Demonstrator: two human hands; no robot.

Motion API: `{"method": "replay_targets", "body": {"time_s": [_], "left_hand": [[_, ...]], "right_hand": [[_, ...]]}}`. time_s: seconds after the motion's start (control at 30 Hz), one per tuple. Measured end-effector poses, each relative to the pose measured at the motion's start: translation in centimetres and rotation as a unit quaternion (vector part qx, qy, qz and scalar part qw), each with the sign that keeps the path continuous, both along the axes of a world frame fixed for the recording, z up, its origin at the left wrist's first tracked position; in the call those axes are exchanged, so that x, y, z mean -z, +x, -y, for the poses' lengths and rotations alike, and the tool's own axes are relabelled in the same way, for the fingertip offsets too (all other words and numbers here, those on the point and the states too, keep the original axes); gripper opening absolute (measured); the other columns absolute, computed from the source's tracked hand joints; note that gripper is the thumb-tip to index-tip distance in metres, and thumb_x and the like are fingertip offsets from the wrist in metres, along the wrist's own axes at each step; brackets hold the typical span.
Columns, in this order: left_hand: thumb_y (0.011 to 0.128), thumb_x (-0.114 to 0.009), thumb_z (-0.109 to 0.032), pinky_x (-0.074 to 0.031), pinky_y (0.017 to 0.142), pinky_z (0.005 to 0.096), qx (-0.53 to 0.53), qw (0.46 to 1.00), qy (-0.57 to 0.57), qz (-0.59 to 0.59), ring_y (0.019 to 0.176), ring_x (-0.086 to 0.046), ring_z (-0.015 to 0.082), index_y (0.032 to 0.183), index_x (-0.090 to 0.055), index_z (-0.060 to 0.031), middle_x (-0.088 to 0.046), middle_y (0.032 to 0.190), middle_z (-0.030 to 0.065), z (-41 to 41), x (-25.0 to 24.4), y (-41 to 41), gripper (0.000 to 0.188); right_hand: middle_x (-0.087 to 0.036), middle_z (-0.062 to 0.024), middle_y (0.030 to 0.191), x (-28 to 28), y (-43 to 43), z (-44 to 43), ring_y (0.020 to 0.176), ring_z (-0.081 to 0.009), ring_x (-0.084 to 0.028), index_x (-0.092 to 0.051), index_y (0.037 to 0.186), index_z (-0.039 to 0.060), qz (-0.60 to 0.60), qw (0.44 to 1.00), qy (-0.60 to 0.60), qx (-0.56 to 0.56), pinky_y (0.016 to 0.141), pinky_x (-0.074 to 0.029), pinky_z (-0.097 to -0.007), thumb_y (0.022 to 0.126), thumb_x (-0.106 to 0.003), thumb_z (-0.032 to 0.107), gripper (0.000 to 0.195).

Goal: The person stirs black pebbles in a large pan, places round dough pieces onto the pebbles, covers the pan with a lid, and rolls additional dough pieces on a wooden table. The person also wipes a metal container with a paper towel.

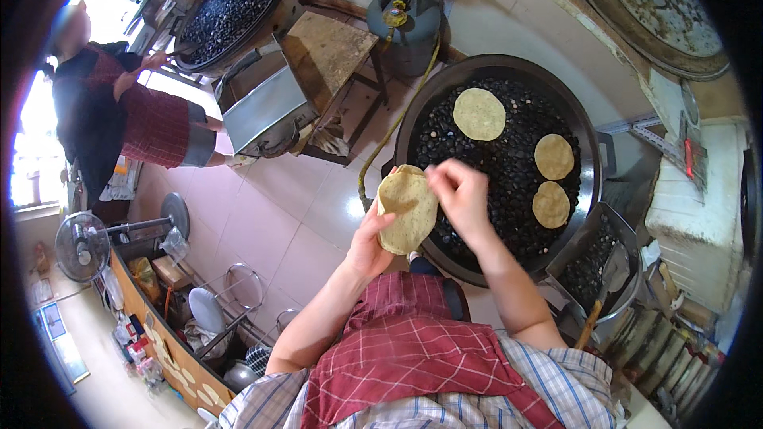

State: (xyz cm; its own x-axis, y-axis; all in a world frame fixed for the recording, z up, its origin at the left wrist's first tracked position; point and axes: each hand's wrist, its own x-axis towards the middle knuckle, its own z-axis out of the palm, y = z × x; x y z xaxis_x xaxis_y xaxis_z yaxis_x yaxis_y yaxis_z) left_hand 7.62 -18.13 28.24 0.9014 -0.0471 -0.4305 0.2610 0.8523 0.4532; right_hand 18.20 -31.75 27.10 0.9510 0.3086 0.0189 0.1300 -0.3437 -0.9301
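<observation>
My left hand (372, 241) grips a stack of thin, round, speckled flatbreads (408, 211) from below, its thumb lying over the front face. Close by the stack's upper right edge is my right hand (460, 193), fingers curled and blurred; whether they pinch a round cannot be told. Both hands are near the left side of a large dark pan (411, 110) full of black pebbles (506, 190). On the pebbles lie a larger pale flatbread (480, 114) and two smaller, browner ones, an upper one (554, 157) and a lower one (551, 205).
A metal bin (614, 304) with pebbles and a wooden-handled shovel (596, 310) stands right of the pan. A gas cylinder (402, 24) with a yellow hose (390, 137) is behind. Far left, a person (125, 95) works at another pebble pan (232, 15). Rounds lie on a wooden counter (170, 363).
</observation>
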Motion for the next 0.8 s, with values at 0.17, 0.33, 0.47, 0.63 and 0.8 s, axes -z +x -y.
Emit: {"method": "replay_targets", "body": {"time_s": [0.17, 0.33, 0.47, 0.63, 0.8], "left_hand": [[0.078, -0.050, 0.004, -0.033, 0.103, 0.0318, 0.058, 0.998, 0.025, 0.004, 0.125, -0.039, 0.0181, 0.145, -0.021, -0.0136, -0.038, 0.137, 0.0063, 0.6, 0.2, -0.6, 0.075], [0.071, -0.047, 0.004, -0.029, 0.106, 0.0314, 0.059, 0.996, 0.047, 0.046, 0.127, -0.036, 0.0189, 0.145, -0.021, -0.0109, -0.035, 0.141, 0.0071, 0.6, 0.1, -1.3, 0.079], [0.078, -0.048, -0.021, -0.029, 0.106, 0.0325, 0.055, 0.995, -0.030, 0.083, 0.127, -0.037, 0.0192, 0.144, -0.022, -0.0110, -0.033, 0.142, 0.0074, 0.0, 1.1, -1.9, 0.072], [0.084, -0.041, -0.028, -0.033, 0.103, 0.0350, 0.051, 0.995, -0.079, 0.031, 0.120, -0.044, 0.0193, 0.142, -0.029, -0.0106, -0.042, 0.137, 0.0077, -0.3, 2.0, -2.7, 0.061], [0.089, -0.037, -0.032, -0.036, 0.101, 0.0376, 0.035, 0.985, -0.170, -0.011, 0.115, -0.050, 0.0221, 0.140, -0.033, -0.0137, -0.050, 0.129, 0.0082, -0.6, 2.4, -2.9, 0.055]], "right_hand": [[-0.060, -0.0110, 0.056, -3.6, -4.1, -2.3, 0.049, -0.0195, -0.060, -0.062, 0.065, 0.0012, -0.001, 0.996, -0.066, -0.061, 0.047, -0.044, -0.0298, 0.078, -0.068, 0.033, 0.035], [-0.061, -0.0101, 0.057, -1.9, -5.2, -1.9, 0.049, -0.0162, -0.059, -0.064, 0.068, 0.0004, -0.035, 0.999, -0.023, -0.034, 0.047, -0.044, -0.0279, 0.079, -0.068, 0.027, 0.029], [-0.060, -0.0029, 0.056, -0.1, -6.9, -1.0, 0.052, -0.0060, -0.056, -0.065, 0.071, -0.0011, -0.191, 0.970, 0.150, -0.011, 0.048, -0.041, -0.0222, 0.081, -0.068, 0.016, 0.020], [-0.062, -0.0035, 0.061, -0.8, -7.7, -2.4, 0.056, -0.0068, -0.058, -0.063, 0.072, -0.0034, -0.141, 0.989, 0.036, -0.002, 0.049, -0.044, -0.0222, 0.081, -0.066, 0.012, 0.019], [-0.065, -0.0064, 0.067, 1.1, -9.2, -1.5, 0.058, -0.0076, -0.060, -0.065, 0.077, -0.0018, -0.253, 0.950, 0.167, 0.073, 0.050, -0.046, -0.0227, 0.081, -0.067, 0.017, 0.019]]}}
